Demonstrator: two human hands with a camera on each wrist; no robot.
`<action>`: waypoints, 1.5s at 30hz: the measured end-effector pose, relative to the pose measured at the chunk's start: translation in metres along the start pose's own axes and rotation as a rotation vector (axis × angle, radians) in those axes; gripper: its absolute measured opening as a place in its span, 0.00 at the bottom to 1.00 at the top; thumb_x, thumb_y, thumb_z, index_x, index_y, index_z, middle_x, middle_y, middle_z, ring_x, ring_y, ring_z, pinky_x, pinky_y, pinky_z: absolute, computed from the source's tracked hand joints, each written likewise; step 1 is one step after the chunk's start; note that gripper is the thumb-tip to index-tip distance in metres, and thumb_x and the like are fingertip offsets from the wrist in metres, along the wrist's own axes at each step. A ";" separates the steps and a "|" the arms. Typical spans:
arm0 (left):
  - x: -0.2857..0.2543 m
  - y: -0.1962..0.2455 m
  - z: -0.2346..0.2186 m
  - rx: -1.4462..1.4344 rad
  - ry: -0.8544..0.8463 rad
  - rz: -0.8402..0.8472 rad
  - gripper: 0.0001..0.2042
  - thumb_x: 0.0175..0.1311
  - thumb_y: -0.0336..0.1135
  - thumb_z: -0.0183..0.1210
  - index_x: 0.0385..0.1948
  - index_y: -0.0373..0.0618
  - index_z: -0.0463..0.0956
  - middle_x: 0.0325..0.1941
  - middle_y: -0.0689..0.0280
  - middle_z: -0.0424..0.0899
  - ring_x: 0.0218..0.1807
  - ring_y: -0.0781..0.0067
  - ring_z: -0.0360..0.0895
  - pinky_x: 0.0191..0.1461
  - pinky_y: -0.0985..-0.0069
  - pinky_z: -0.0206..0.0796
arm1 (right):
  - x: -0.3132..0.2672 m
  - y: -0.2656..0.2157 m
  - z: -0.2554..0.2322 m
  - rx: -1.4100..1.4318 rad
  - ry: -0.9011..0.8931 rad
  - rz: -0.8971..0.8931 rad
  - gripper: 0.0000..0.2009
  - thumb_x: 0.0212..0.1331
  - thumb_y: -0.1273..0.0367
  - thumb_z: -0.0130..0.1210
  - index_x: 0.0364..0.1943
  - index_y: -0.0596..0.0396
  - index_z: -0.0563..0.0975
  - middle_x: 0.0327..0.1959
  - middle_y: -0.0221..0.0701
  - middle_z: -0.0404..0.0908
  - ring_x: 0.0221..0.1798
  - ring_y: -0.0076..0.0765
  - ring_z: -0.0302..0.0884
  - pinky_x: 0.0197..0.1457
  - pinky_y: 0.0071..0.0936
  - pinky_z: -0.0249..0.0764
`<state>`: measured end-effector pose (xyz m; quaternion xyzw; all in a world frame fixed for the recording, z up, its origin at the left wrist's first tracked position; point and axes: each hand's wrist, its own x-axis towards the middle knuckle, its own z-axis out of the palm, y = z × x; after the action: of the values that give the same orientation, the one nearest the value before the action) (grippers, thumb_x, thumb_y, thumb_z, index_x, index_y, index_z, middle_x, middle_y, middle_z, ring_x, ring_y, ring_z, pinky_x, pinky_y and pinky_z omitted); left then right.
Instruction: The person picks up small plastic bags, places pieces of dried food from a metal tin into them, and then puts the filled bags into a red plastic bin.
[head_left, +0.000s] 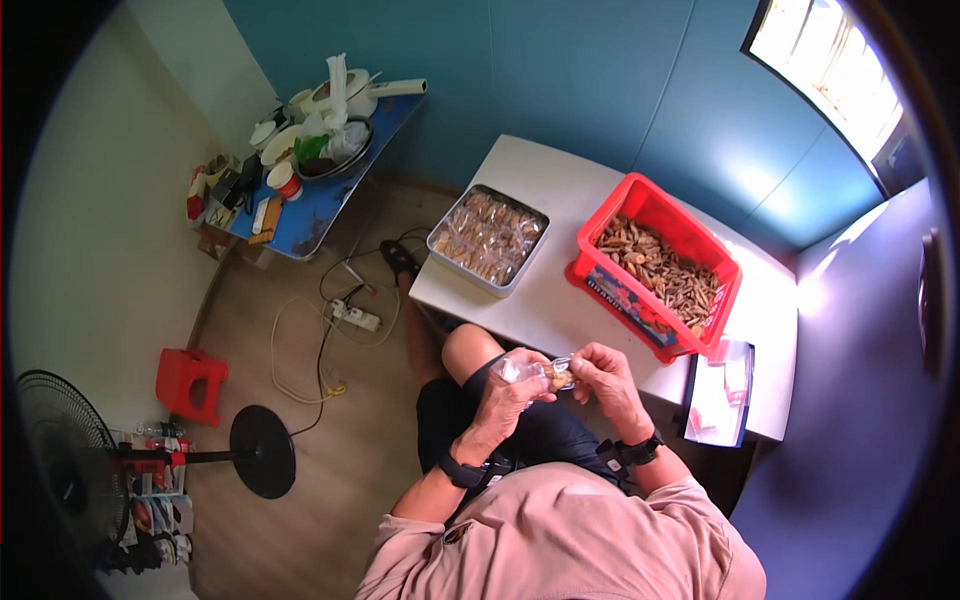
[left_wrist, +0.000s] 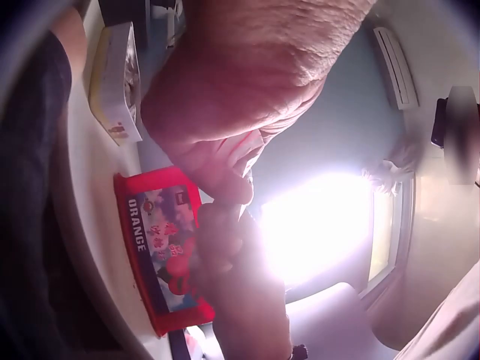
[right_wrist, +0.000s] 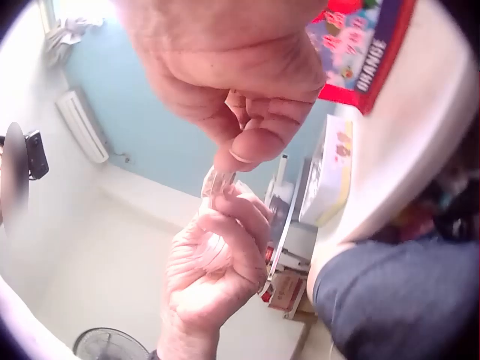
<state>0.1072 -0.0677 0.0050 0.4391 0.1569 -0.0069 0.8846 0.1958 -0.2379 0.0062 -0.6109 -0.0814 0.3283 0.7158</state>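
Note:
A small clear plastic bag [head_left: 559, 374] with brown pieces in it is between the two hands, above the lap. The left hand [head_left: 508, 400] grips one side of it, with more clear film [head_left: 515, 370] showing at its fingers. At the other side, the right hand [head_left: 610, 385] pinches the bag's edge between thumb and fingertips. In the right wrist view the right hand [right_wrist: 232, 82] and left hand [right_wrist: 214, 270] meet at the clear plastic [right_wrist: 217, 182]. The left wrist view shows the left hand [left_wrist: 240, 97] close up, the bag mostly hidden.
On the white table [head_left: 545, 290] stand a metal tin [head_left: 490, 240] of bagged pieces, a red basket [head_left: 640, 315] of loose brown pieces, and a box [head_left: 718, 395] of small packets at the right. A blue table [head_left: 300, 225] with dishes, a fan [head_left: 70, 480] and cables are to the left.

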 end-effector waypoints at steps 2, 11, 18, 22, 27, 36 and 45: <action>0.023 -0.004 0.009 -0.025 -0.058 0.020 0.10 0.61 0.29 0.59 0.42 0.40 0.73 0.37 0.64 0.80 0.36 0.75 0.81 0.36 0.78 0.79 | 0.006 -0.020 -0.015 -0.089 0.005 -0.099 0.08 0.65 0.66 0.57 0.33 0.56 0.77 0.21 0.24 0.78 0.18 0.15 0.72 0.19 0.13 0.67; 0.119 0.018 0.085 -0.179 -0.178 0.109 0.07 0.63 0.34 0.59 0.38 0.42 0.75 0.29 0.64 0.80 0.29 0.71 0.81 0.29 0.74 0.76 | 0.054 -0.148 -0.083 -0.603 0.339 -0.367 0.04 0.59 0.73 0.54 0.30 0.59 0.76 0.19 0.26 0.73 0.19 0.24 0.71 0.22 0.23 0.67; 0.111 -0.021 0.036 -0.248 -0.146 -0.053 0.10 0.60 0.36 0.62 0.37 0.44 0.74 0.30 0.66 0.79 0.30 0.72 0.81 0.28 0.74 0.75 | 0.124 -0.152 -0.139 -1.850 0.322 -0.600 0.07 0.52 0.68 0.58 0.27 0.57 0.74 0.24 0.48 0.76 0.28 0.60 0.73 0.29 0.48 0.69; 0.102 -0.056 -0.004 -0.252 -0.041 -0.134 0.10 0.60 0.38 0.61 0.38 0.46 0.75 0.27 0.69 0.79 0.29 0.73 0.81 0.25 0.74 0.73 | 0.163 -0.135 -0.162 -1.908 0.345 -0.494 0.08 0.60 0.62 0.53 0.32 0.51 0.77 0.25 0.42 0.79 0.32 0.56 0.77 0.36 0.46 0.74; 0.088 -0.053 -0.038 -0.305 -0.005 -0.222 0.10 0.61 0.39 0.59 0.39 0.46 0.75 0.27 0.70 0.78 0.31 0.72 0.81 0.34 0.73 0.74 | 0.127 -0.155 -0.090 -1.711 0.382 -0.700 0.07 0.64 0.67 0.47 0.33 0.54 0.72 0.27 0.46 0.80 0.33 0.59 0.78 0.36 0.52 0.70; 0.069 -0.054 -0.059 -0.609 -0.260 -0.046 0.11 0.61 0.26 0.57 0.45 0.41 0.72 0.39 0.63 0.80 0.44 0.64 0.81 0.52 0.68 0.74 | 0.127 -0.154 -0.119 -1.914 0.069 -0.827 0.08 0.66 0.69 0.45 0.30 0.55 0.69 0.24 0.43 0.76 0.24 0.52 0.75 0.27 0.47 0.68; 0.064 -0.063 -0.089 -0.573 -0.380 -0.125 0.16 0.63 0.36 0.61 0.50 0.41 0.73 0.41 0.60 0.83 0.42 0.65 0.82 0.45 0.68 0.77 | 0.081 -0.145 -0.043 -0.432 0.190 -0.438 0.02 0.67 0.70 0.51 0.37 0.52 0.72 0.25 0.20 0.70 0.21 0.15 0.63 0.19 0.17 0.59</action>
<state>0.1347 -0.0290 -0.1123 0.1532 0.0117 -0.0985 0.9832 0.3345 -0.2328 0.1074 -0.7445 -0.2114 0.0828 0.6278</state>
